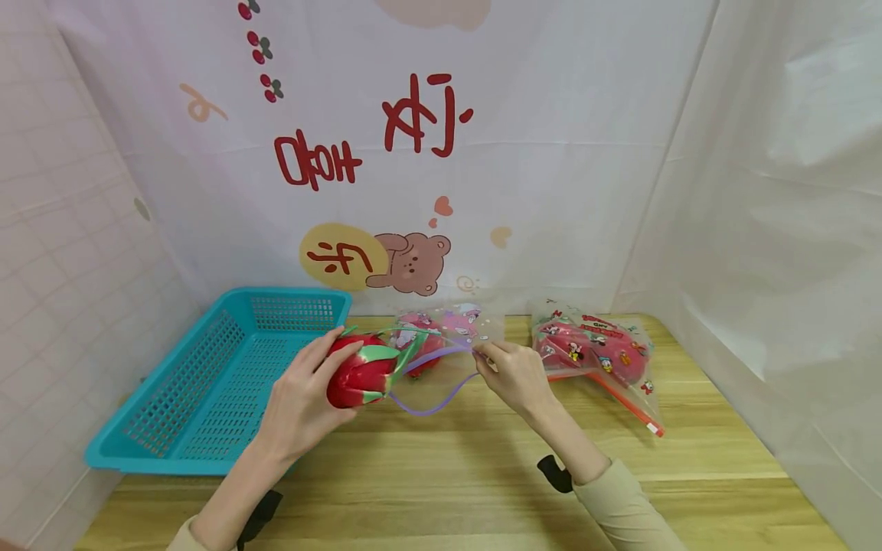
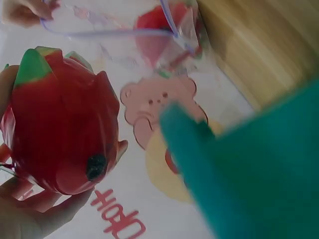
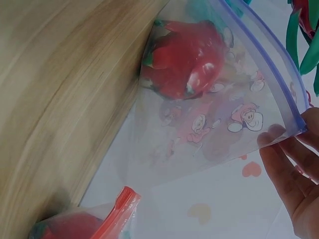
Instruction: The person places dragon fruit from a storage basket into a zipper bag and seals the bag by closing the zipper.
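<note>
My left hand (image 1: pixel 301 403) grips a red artificial dragon fruit (image 1: pixel 358 375) with green-tipped leaves, in front of the bag's mouth. With thumb and fingers, my right hand (image 1: pixel 513 377) pinches the corner of a clear zip bag (image 3: pixel 194 134) by its purple zip strip. Its mouth gapes toward the left. A second dragon fruit (image 3: pixel 184 59) lies inside that bag, as the right wrist view shows through the printed plastic. In the left wrist view the held dragon fruit (image 2: pixel 65 124) fills the palm, with a dark spot on its end.
A turquoise plastic basket (image 1: pixel 241 383) stands on the left of the wooden table (image 1: pixel 441 482). To the right lies another printed zip bag (image 1: pixel 599 348) with a red-orange slider strip and red fruit inside. White printed cloth (image 1: pixel 551 191) hangs behind the table.
</note>
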Demonstrator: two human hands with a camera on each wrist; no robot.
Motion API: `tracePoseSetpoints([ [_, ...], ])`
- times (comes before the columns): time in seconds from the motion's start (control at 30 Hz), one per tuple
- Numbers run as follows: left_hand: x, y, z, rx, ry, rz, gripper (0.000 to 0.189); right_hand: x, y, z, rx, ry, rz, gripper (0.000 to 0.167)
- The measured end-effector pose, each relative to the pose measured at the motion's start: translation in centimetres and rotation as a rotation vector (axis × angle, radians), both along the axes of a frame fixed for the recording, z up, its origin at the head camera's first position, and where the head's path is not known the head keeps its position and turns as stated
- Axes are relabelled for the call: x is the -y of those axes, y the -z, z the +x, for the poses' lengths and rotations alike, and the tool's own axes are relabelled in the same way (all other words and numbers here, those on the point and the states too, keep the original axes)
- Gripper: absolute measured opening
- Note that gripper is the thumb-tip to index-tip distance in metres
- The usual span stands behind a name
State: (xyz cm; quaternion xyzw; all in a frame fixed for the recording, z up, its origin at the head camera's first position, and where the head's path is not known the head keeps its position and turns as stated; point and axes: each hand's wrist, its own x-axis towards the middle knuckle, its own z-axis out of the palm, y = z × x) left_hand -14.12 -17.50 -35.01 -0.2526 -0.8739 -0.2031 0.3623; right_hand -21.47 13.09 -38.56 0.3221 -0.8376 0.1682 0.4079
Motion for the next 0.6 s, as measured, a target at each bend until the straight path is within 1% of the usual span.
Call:
tracePoseSetpoints([
  [0.13,-0.9,0.8,0.5,-0.009,0.025,-0.007,0.086,0.0,0.0,0.0,0.003,0.002,-0.002,0.006],
  [0.3,-1.7,1.8,1.0,-0.015,0.047,-0.015,0.085,0.0,0.0,0.0,0.012,0.024,-0.006,0.007],
  [0.47,-2.4,2.6,1.5,-0.01,0.045,-0.019,0.087,0.0,0.0,0.0,0.03,0.054,-0.017,0.007],
  [0.6,-2.8,3.1,1.7,-0.035,0.048,-0.03,0.086,0.0,0.0,0.0,0.043,0.064,-0.032,0.007],
])
